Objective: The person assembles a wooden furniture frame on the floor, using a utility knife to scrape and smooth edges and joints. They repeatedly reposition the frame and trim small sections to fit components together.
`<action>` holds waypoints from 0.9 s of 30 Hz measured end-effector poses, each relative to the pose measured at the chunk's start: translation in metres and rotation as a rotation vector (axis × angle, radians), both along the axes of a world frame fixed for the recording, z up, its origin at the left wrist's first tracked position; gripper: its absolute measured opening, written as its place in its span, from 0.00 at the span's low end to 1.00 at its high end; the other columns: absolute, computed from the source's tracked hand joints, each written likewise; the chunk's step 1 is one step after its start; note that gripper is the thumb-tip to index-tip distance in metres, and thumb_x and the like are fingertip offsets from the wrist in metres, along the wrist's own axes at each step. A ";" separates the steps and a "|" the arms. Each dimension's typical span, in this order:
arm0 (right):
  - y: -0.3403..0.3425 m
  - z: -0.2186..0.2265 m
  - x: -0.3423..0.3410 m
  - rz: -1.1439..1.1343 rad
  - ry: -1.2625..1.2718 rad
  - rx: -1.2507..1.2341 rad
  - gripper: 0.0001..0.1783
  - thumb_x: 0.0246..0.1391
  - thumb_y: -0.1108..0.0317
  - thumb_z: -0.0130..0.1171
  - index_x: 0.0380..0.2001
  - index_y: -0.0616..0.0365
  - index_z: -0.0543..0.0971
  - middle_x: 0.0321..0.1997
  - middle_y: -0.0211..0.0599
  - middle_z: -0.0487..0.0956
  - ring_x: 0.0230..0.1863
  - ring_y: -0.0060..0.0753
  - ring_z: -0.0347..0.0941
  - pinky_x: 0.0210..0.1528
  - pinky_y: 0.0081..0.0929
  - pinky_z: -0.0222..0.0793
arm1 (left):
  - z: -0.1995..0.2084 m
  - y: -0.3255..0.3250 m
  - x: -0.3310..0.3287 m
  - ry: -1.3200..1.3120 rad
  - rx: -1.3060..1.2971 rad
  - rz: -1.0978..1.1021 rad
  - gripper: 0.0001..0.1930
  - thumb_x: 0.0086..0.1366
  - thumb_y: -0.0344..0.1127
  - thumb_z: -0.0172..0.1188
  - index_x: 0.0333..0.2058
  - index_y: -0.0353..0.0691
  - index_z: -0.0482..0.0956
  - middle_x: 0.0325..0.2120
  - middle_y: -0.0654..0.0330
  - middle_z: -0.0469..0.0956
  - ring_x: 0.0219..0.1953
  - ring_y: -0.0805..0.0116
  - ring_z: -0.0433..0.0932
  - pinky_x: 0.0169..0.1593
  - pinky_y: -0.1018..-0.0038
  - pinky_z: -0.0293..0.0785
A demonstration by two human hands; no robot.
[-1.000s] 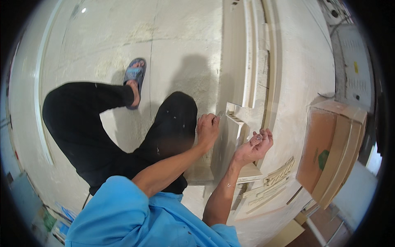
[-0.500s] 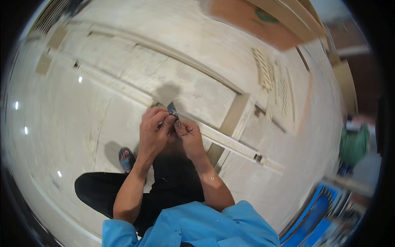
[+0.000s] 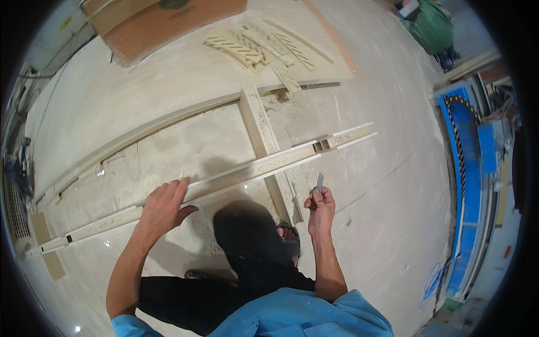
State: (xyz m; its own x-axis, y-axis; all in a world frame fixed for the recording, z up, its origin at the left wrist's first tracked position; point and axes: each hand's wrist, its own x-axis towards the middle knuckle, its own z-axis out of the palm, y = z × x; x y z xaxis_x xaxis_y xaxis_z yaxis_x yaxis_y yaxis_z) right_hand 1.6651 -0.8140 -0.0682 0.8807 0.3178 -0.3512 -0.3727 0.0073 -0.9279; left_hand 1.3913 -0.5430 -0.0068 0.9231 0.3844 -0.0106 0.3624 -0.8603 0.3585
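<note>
A long cream-coloured channel beam lies slantwise across the floor before me. My left hand rests on the beam's left half, fingers stretched across it toward the far edge and thumb spread apart on the near side. To the right of the beam and clear of it, my right hand is closed on a small flat grey blade that points away from me. The fingers cover the blade's lower end. A short crosspiece passes under the beam, its near end close to my foot.
Beyond lies a second long strip. Several slotted cream pieces are piled farther back, near a brown board. Blue machinery stands along the right side, with a green bag at the far right.
My hands have parted: the left has gone left onto the beam, the right has moved right with the blade. The view has turned, so the beam now slants up to the right.
</note>
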 end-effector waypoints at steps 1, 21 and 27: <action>0.000 -0.014 0.007 -0.084 0.085 0.059 0.10 0.69 0.66 0.50 0.40 0.62 0.76 0.24 0.28 0.72 0.23 0.19 0.64 0.27 0.19 0.60 | 0.000 0.001 -0.003 -0.018 0.123 -0.036 0.38 0.54 0.53 0.69 0.57 0.34 0.69 0.39 0.53 0.75 0.38 0.54 0.77 0.43 0.62 0.75; 0.057 -0.124 0.047 0.068 -0.252 -0.131 0.08 0.63 0.73 0.47 0.42 0.63 0.72 0.35 0.56 0.79 0.36 0.60 0.77 0.39 0.49 0.70 | -0.021 -0.028 -0.039 0.059 0.162 0.591 0.33 0.53 0.42 0.70 0.53 0.34 0.67 0.34 0.41 0.80 0.37 0.42 0.79 0.43 0.54 0.73; 0.059 -0.076 0.043 0.101 -0.304 -0.309 0.07 0.64 0.74 0.46 0.39 0.63 0.72 0.27 0.51 0.77 0.29 0.51 0.76 0.34 0.42 0.68 | 0.008 -0.041 0.003 0.185 0.298 0.500 0.34 0.50 0.46 0.73 0.49 0.30 0.72 0.44 0.44 0.78 0.49 0.43 0.75 0.55 0.55 0.68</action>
